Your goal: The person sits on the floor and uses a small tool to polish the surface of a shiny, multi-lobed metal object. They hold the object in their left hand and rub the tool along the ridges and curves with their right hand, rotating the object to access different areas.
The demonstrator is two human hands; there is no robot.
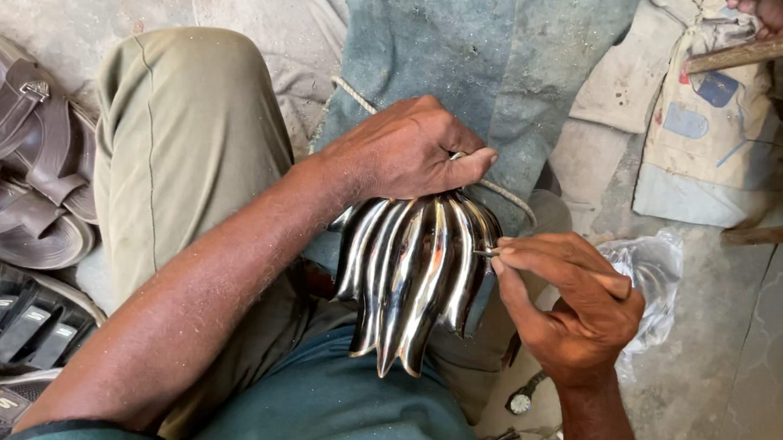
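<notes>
A polished, fluted metal piece (412, 283), shaped like a cluster of long shiny ribs ending in points, is resting on the person's lap, against the blue-grey cloth (481, 58) spread over the knees. The left hand (407, 151) is clamping down over the top of the piece, its grip closed on the upper end and steadying it. At the piece's right edge, the right hand (573, 307) is pinching a thin pointed tool (488, 252), its tip touching one of the outer ribs. Judging by the surface, most ribs are already gleaming and smooth, so the work appears well along, with fine detailing at the right edge going on. Left of the piece, brown and black sandals (24, 160) are lying on the floor; right of it, a crumpled clear plastic bag (656, 271); below it, a wristwatch (521, 401).
</notes>
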